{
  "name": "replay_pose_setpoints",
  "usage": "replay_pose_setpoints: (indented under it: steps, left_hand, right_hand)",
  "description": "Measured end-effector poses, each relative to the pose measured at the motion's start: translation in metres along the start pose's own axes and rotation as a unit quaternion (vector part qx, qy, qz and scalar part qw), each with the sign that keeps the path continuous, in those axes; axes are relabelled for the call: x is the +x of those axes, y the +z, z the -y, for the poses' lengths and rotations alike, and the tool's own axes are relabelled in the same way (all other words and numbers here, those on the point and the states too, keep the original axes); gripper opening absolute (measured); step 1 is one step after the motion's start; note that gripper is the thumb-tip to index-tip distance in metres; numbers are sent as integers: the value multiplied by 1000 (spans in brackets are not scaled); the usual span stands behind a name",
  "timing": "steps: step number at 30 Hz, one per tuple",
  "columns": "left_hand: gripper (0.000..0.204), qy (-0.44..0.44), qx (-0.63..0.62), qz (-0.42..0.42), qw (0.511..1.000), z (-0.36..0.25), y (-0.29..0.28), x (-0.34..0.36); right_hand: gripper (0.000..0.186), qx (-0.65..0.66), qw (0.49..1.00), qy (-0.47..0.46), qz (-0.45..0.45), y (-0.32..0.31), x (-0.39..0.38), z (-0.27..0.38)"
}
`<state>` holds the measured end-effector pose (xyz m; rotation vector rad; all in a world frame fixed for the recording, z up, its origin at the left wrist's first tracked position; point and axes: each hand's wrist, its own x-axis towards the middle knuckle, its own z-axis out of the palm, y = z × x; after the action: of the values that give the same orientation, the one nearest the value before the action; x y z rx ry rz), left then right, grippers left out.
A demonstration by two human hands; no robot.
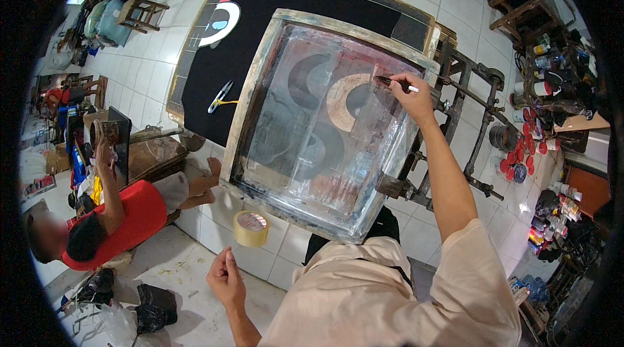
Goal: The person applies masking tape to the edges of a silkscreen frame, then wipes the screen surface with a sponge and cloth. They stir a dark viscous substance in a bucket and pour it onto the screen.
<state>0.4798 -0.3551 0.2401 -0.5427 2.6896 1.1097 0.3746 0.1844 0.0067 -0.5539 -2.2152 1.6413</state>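
My right hand (pixel 411 98) grips a slim, dark pen-like tool (pixel 385 80) with a white end, over a screen-printing frame (pixel 229 171). Its tip is at or just above the mesh, beside a tan, curved shape (pixel 338 101); contact is unclear. Several grey curved shapes show through the mesh. Low on the left, my left hand (pixel 227 282) is closed in a pinch, thumb against fingers; what it holds, if anything, is too small to make out. Just beyond its fingertips is a roll of yellowish packing tape (pixel 251 228). Whether hand and roll are joined is unclear.
Black fabric (pixel 260 35) with a printed white-and-blue figure lies on a board under the frame; a small cutting tool (pixel 221 96) rests on it. Metal hinge arms (pixel 468 80) stand at right, near red lids (pixel 520 152). A person in red (pixel 130 217) sits at left.
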Motion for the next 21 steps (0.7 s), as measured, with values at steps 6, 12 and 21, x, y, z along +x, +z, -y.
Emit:
replay_pose_setpoints:
  steps: [6,12,21]
  left_hand:
    - [26,28,21,1,999,2,-1,5]
    - [26,18,9,-1,1000,5,-1,6]
    - [26,31,26,-1,999,15,-2,7]
  right_hand:
    - [16,-10,1000,0,-25,-1,1,3]
    - [16,12,999,10,-38,-3,14,-1]
    - [16,13,999,43,-22,-9,24,-7]
